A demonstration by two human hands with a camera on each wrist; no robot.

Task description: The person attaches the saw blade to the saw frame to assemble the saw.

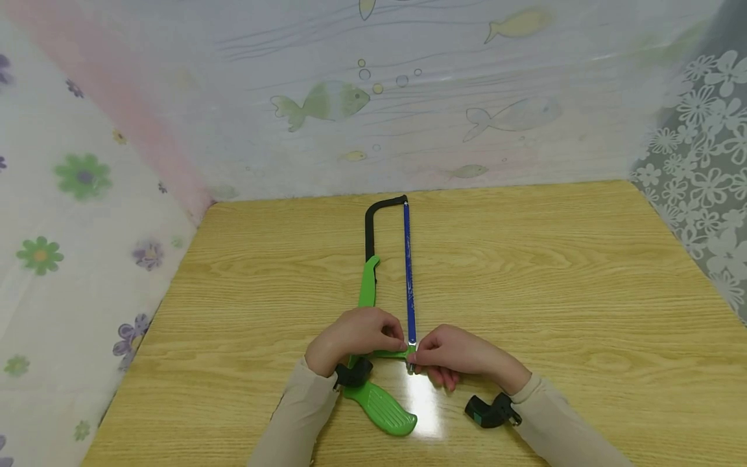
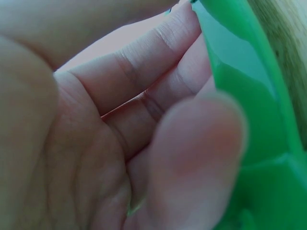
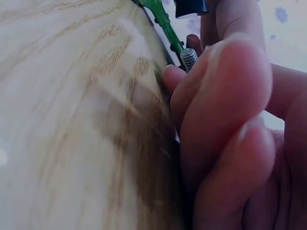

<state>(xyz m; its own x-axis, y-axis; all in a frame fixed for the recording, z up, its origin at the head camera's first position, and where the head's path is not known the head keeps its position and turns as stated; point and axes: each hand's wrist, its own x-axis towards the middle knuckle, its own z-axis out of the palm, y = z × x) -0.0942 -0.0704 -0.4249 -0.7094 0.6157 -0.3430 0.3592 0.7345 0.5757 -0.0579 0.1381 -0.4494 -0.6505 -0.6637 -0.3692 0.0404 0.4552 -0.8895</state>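
between my fingers, left hand (image 1: pixel 356 337) curls on the green hacksaw frame (image 1: pixel 367 292); right hand (image 1: pixel 452 355) pinches the threaded bolt (image 3: pixel 189 58) at the blue blade (image 1: pixel 409 272) end, on the tabletop (image 1: pixel 525 259).

Head view downward over table (image 1: pixel 583 272); wrist views close on hacksaw (image 1: pixel 382 395).

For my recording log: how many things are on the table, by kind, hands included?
Hacksaw: 1
Left hand: 1
Right hand: 1
Wooden table: 1
Total: 4
Both hands grip the saw near the blade's handle end.
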